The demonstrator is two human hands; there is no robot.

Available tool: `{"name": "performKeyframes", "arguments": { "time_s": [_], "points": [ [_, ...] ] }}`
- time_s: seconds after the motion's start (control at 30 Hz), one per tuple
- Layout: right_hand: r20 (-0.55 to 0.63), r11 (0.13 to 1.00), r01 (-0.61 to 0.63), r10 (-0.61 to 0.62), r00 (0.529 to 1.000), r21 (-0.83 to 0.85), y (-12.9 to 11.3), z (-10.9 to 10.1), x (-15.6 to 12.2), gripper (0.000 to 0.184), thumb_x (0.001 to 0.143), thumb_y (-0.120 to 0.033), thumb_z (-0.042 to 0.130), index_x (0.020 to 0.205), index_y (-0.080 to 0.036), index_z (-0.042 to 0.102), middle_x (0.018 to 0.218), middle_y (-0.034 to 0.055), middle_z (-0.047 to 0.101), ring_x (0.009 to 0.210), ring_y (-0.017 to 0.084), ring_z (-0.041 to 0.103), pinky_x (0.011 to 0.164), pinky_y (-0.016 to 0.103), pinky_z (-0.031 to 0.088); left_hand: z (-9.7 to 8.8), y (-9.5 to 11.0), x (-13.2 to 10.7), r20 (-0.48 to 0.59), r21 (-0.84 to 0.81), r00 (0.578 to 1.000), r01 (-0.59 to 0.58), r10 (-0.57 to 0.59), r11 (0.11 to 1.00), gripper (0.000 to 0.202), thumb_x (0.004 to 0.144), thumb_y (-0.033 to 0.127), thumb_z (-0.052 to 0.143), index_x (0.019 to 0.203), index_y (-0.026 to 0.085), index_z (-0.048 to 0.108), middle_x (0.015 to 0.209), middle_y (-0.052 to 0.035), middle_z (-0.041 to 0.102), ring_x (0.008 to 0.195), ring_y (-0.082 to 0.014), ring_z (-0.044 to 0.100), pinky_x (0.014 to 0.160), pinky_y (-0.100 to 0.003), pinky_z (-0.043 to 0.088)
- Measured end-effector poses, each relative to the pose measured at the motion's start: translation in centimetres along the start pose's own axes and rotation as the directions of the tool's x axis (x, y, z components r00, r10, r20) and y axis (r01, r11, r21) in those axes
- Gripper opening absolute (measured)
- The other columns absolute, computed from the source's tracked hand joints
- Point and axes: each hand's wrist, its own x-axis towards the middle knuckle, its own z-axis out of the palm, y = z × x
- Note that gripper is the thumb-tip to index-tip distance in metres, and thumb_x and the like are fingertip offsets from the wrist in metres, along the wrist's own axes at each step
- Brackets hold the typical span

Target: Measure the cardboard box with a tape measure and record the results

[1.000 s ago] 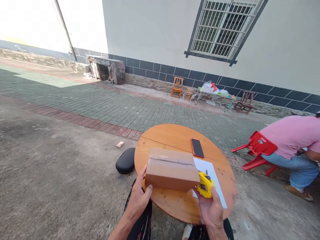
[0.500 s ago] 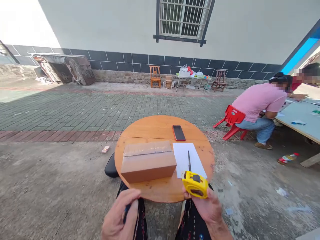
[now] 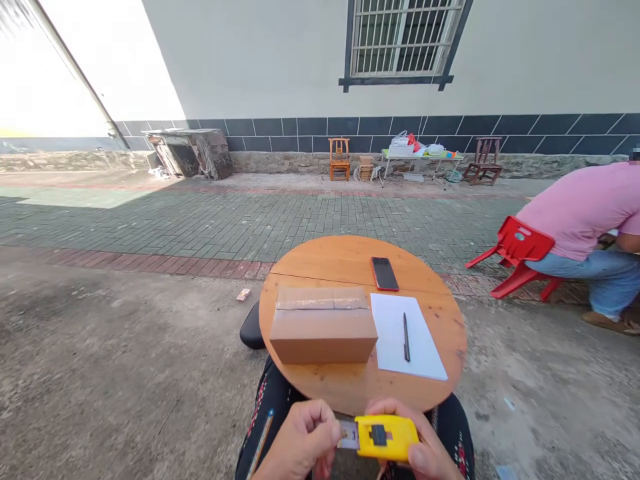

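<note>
My right hand (image 3: 425,443) grips the yellow case of a tape measure (image 3: 395,437) just past the table's near edge. A short length of its blade, with a figure 3 showing, sticks out to the left. My left hand (image 3: 307,440) pinches the blade's end between thumb and fingers. Beyond my hands a taped cardboard box (image 3: 324,327) rests closed on the round wooden table (image 3: 330,257). Right of the box lies a sheet of white paper (image 3: 390,333) with a black pen (image 3: 406,337) on it.
A phone (image 3: 385,273) with a red edge lies at the table's far right. A black rounded thing (image 3: 252,328) sits below the table's left edge. To the right, a person in a pink shirt (image 3: 590,207) sits on a red chair (image 3: 525,243). Chairs stand by the wall.
The view has swung left. My left hand has come to the tape measure and taken hold of the blade's end. The tape measure has come down, closer to me, off the paper.
</note>
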Motion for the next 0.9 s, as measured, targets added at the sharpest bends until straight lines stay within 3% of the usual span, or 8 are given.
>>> {"name": "performKeyframes", "arguments": {
  "time_s": [0.13, 0.3, 0.4, 0.53, 0.7, 0.9],
  "points": [
    [-0.246, 0.993, -0.041, 0.067, 0.967, 0.111, 0.6, -0.9, 0.1, 0.063, 0.063, -0.077, 0.067, 0.095, -0.022, 0.066, 0.078, 0.0051, 0.069, 0.061, 0.019, 0.058, 0.057, 0.028, 0.045, -2.7, 3.9, -0.8, -0.187, 0.081, 0.973, -0.12, 0.133, 0.989, 0.046, 0.069, 0.057, 0.075, 0.058, 0.019, 0.051, 0.044, 0.0037, 0.05, 0.041, -0.0072, 0.04, 0.045, -0.021, 0.028],
    [-0.452, 0.998, 0.061, -0.065, 0.889, -0.024, -1.5, -4.4, 0.9, 0.056, 0.068, -0.067, 0.072, 0.099, -0.021, 0.07, 0.089, 0.0092, 0.073, 0.071, 0.025, 0.064, 0.059, 0.034, 0.051, -6.8, 9.3, -1.8, -0.315, 0.317, 0.912, -0.161, 0.264, 0.935, 0.042, 0.071, 0.054, 0.07, 0.055, 0.019, 0.054, 0.05, 0.0011, 0.055, 0.047, -0.01, 0.047, 0.049, -0.022, 0.034],
    [-0.511, 0.987, 0.112, -0.155, 0.845, -0.114, -4.0, -5.4, 2.7, 0.054, 0.065, -0.063, 0.076, 0.099, -0.02, 0.072, 0.086, 0.0085, 0.072, 0.064, 0.023, 0.061, 0.054, 0.033, 0.049, -8.5, 12.4, -1.1, -0.325, 0.422, 0.889, -0.17, 0.323, 0.89, 0.039, 0.07, 0.053, 0.067, 0.056, 0.018, 0.057, 0.052, 0.0007, 0.057, 0.048, -0.0102, 0.048, 0.048, -0.022, 0.034],
    [-0.486, 0.947, 0.169, -0.287, 0.826, -0.272, -8.1, -4.7, 7.3, 0.053, 0.066, -0.063, 0.077, 0.095, -0.019, 0.072, 0.078, 0.0061, 0.07, 0.06, 0.019, 0.056, 0.052, 0.03, 0.043, -10.1, 15.7, 1.8, -0.323, 0.524, 0.879, -0.142, 0.35, 0.84, 0.036, 0.069, 0.052, 0.062, 0.057, 0.018, 0.056, 0.054, 0.0004, 0.058, 0.048, -0.01, 0.049, 0.046, -0.021, 0.032],
    [-0.394, 0.902, 0.168, -0.333, 0.857, -0.398, -11.2, -4.4, 12.8, 0.048, 0.071, -0.063, 0.072, 0.086, -0.018, 0.069, 0.071, 0.0026, 0.068, 0.06, 0.016, 0.053, 0.054, 0.027, 0.038, -12.0, 16.7, 5.7, -0.329, 0.58, 0.883, -0.091, 0.335, 0.81, 0.033, 0.068, 0.05, 0.058, 0.063, 0.018, 0.057, 0.054, 0.0012, 0.057, 0.046, -0.0096, 0.048, 0.044, -0.02, 0.031],
    [-0.379, 0.904, 0.117, -0.287, 0.88, -0.411, -11.5, -6.1, 14.7, 0.044, 0.074, -0.061, 0.07, 0.087, -0.019, 0.069, 0.077, 0.0029, 0.069, 0.061, 0.015, 0.053, 0.054, 0.028, 0.038, -13.0, 15.9, 7.4, -0.289, 0.669, 0.902, -0.049, 0.32, 0.741, 0.03, 0.071, 0.046, 0.054, 0.059, 0.019, 0.053, 0.056, 0.0008, 0.057, 0.05, -0.0118, 0.051, 0.045, -0.022, 0.032]
  ]
}}
